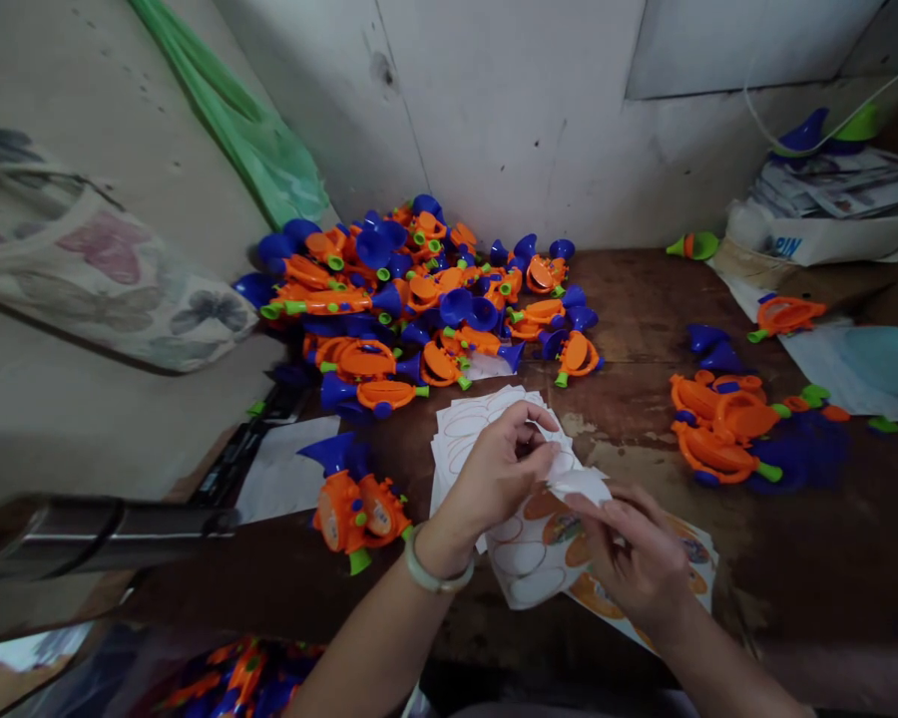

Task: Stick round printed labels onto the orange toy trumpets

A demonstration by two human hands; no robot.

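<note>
Near the table's middle, my left hand (505, 464), a pale bangle on its wrist, has its fingers curled and thumb close to the index finger. Whatever lies between its fingertips is hidden. My right hand (636, 548) pinches a curled white part of a sticker sheet (528, 578), thumb on top. This sheet shows bare oval outlines on its left and orange oval stickers towards the right hand. Under my left hand lies a pile of white sheets with oval outlines (460, 434). Below my right hand is another sheet of orange stickers (595, 596).
Orange-and-blue toy trumpets (366, 359) are heaped at the back left. Two stickered trumpets (359, 514) stand left of my hands; more trumpets (725, 424) lie right. A paper-filled box (845, 234) sits at back right. A metal cylinder (82, 534) juts in from the left.
</note>
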